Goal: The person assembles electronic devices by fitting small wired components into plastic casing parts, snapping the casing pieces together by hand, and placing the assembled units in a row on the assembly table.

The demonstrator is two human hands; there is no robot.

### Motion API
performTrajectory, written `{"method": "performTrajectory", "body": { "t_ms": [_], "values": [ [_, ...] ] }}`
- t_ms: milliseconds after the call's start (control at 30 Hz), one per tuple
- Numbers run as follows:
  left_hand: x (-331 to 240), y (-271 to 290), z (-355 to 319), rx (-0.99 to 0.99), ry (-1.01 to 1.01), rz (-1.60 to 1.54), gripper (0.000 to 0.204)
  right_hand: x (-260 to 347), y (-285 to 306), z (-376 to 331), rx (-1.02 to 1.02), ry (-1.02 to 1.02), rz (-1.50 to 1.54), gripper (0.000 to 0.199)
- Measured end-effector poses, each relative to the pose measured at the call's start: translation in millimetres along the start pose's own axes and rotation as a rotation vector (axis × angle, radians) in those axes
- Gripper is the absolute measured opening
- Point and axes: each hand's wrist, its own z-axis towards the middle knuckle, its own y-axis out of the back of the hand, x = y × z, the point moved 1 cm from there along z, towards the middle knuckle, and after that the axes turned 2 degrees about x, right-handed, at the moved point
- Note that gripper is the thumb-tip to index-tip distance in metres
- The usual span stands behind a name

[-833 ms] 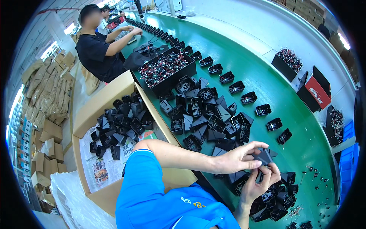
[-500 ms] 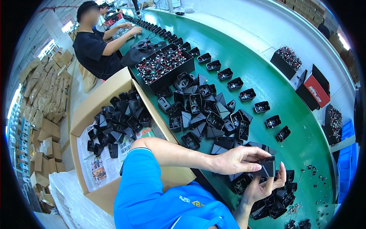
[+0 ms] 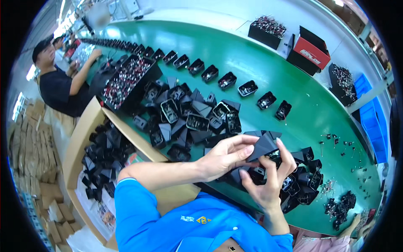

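A small folded black cardboard box (image 3: 262,147) is held over the near edge of the green table (image 3: 268,71) by both hands. My left hand (image 3: 224,157) pinches its left side with thumb and fingers. My right hand (image 3: 268,180) comes from below, fingers wrapped on its right and under side. Under the hands lies a heap of black folded boxes (image 3: 300,180). A bigger pile of black boxes (image 3: 189,117) spreads to the left of the hands.
A row of open black boxes (image 3: 226,80) runs along the table. A black bin of small parts (image 3: 126,80) stands far left, a cardboard carton of black boxes (image 3: 100,155) beside me. Another person (image 3: 63,84) sits at far left. Red box (image 3: 312,50), blue crates (image 3: 373,117) at right.
The view has tilted and shifted. Both hands have lifted the black box a little and turned it between the fingers; the grip stays on it.
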Motion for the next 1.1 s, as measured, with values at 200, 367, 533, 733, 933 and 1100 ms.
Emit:
{"method": "performTrajectory", "body": {
  "t_ms": [200, 367, 533, 733, 933, 1100],
  "values": [
    [12, 4, 11, 0.072, 0.008, -0.107, 0.038, -5, 4, -2, 0.000, 0.073, -0.114, 0.034],
    [13, 2, 9, 0.002, 0.001, -0.092, 0.036, -16, -4, -5, 0.027, 0.070, -0.081, 0.034],
    [12, 6, 11, -0.034, -0.042, 0.061, 0.026, -22, 2, -5, 0.052, 0.073, -0.047, 0.035],
    [18, 14, 13, -0.026, -0.022, 0.120, 0.017, -23, 7, -9, 0.087, 0.087, -0.024, 0.034],
    [18, 13, 13, -0.040, -0.053, 0.162, 0.013, -24, 7, -10, 0.089, 0.081, 0.010, 0.034],
    [18, 13, 12, -0.031, -0.052, 0.164, 0.013, -24, 8, -11, 0.094, 0.071, 0.024, 0.034]
  ]
}}
